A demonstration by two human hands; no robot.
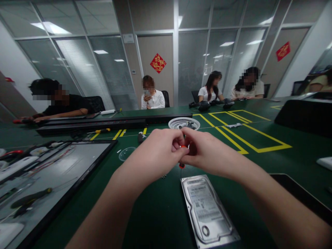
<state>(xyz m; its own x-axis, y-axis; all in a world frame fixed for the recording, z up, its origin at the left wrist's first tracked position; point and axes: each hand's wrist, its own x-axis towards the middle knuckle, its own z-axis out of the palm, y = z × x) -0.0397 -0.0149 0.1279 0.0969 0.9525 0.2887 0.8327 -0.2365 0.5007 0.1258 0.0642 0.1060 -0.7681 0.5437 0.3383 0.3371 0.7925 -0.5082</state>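
Both of my hands meet around a small screwdriver (182,166) with an orange and black handle, held upright. My left hand (169,147) is closed with its fingers on the handle, and my right hand (197,147) pinches it from the other side. The thin shaft points down to the far left corner of a silver hard drive (207,207), which lies label up on the green table. Whether the tip sits in a screw is too small to tell. A few tiny dark pieces (164,176) lie left of the drive, partly behind my left wrist.
A black-framed panel (85,162) bearing tools and parts fills the left side. Beyond my hands stand a white basket (178,119) and a clear round dish (127,154). A dark tablet-like slab (298,193) lies at right. Several people sit across the table.
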